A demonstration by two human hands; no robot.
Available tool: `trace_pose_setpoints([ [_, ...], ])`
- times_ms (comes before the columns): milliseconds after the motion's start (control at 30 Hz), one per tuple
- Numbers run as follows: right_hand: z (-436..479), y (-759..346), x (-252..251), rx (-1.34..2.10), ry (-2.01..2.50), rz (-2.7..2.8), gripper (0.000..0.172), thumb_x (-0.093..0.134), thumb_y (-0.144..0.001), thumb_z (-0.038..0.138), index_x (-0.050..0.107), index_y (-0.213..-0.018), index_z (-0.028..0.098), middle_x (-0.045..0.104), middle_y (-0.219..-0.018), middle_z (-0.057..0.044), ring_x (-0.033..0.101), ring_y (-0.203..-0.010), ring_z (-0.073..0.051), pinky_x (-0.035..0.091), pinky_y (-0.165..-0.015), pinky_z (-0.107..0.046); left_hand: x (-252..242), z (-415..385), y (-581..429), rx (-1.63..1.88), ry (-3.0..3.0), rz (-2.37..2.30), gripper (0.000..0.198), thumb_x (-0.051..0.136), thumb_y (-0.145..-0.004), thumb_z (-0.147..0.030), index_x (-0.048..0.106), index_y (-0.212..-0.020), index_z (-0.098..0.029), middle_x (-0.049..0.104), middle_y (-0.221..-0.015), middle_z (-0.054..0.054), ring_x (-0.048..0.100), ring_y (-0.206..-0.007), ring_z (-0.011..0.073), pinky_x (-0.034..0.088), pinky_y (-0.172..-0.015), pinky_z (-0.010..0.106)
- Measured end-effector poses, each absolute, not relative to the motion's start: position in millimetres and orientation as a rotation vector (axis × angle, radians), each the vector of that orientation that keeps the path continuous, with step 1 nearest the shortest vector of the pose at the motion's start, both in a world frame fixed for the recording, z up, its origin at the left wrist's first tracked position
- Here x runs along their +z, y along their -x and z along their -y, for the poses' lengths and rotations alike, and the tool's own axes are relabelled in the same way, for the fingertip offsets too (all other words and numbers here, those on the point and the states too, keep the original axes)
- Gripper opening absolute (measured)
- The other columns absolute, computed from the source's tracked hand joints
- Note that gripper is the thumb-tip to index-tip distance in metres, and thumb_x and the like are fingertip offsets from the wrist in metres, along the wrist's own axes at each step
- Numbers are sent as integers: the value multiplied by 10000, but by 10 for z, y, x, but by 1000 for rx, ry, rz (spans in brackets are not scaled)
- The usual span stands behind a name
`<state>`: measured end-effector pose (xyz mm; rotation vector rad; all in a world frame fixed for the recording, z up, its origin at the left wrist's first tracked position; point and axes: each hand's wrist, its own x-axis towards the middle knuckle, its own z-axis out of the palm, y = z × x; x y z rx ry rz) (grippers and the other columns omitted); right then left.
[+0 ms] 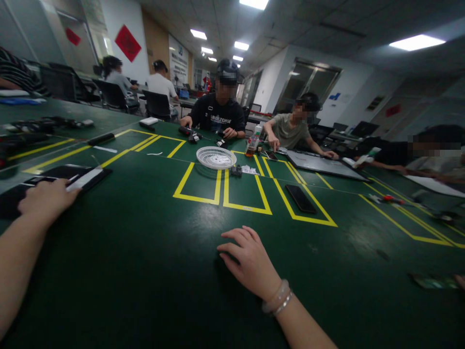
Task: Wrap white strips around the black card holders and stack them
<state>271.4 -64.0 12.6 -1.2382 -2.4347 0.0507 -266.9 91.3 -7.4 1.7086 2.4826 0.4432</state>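
Hands rest on a green table marked with yellow tape: the right hand lies palm down on bare felt, fingers loosely spread and gripping nothing, while the left hand reaches to the table's left edge, its curled fingers touching a dark flat device that bears a white strip. Well beyond them sit a white fan grille and a black phone; other people work along the far side
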Motion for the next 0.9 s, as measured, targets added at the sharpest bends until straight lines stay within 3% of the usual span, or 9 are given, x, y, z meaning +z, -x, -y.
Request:
trace_pose_setpoints([
  [200, 636, -2712, 125, 51, 1243, 2436, 164, 623, -913, 219, 680, -1046, 296, 648, -1216, -15, 571, -1154, -215, 330, -1106, -505, 56, -829, 2566, 412, -1561, -2547, 799, 562, -767, -574, 549, -1342, -20, 611, -939, 199, 561, -858, 367, 485, -732, 459],
  [367, 639, -2708, 122, 49, 1233, 2442, 172, 623, -912, 221, 679, -1056, 297, 651, -1215, -19, 575, -1150, -220, 336, -1101, -507, 34, -830, 2442, 685, -1666, -2410, 870, 507, -724, -643, 544, -1317, -8, 634, -905, 133, 575, -851, 315, 364, -651, 303],
  [500, 636, -2710, 119, 49, 1218, 2422, 177, 627, -908, 220, 673, -1063, 291, 657, -1202, -22, 583, -1140, -218, 343, -1097, -503, 69, -872, 2128, 869, -1783, -2172, 900, 470, -726, -701, 532, -1334, -41, 639, -978, 97, 571, -903, 280, 336, -637, 272],
  [667, 638, -2714, 114, 54, 1200, 2402, 273, 620, -904, 188, 634, -1153, 299, 647, -1238, -28, 578, -1160, -219, 351, -1089, -502, 208, -768, 1431, 819, -1939, -1703, 707, 593, -778, -541, 545, -1332, -104, 646, -1057, 88, 610, -839, 223, 452, -634, 254],
  [900, 664, -2662, 121, 69, 1154, 2442, 270, 681, -888, 291, 606, -1147, 286, 559, -1418, -39, 512, -1285, -236, 317, -1114, -482, 226, -230, 420, 561, -2095, -936, 356, 596, -899, -408, 650, -1157, -168, 655, -886, 63, 612, -729, 172, 481, -601, 230],
])
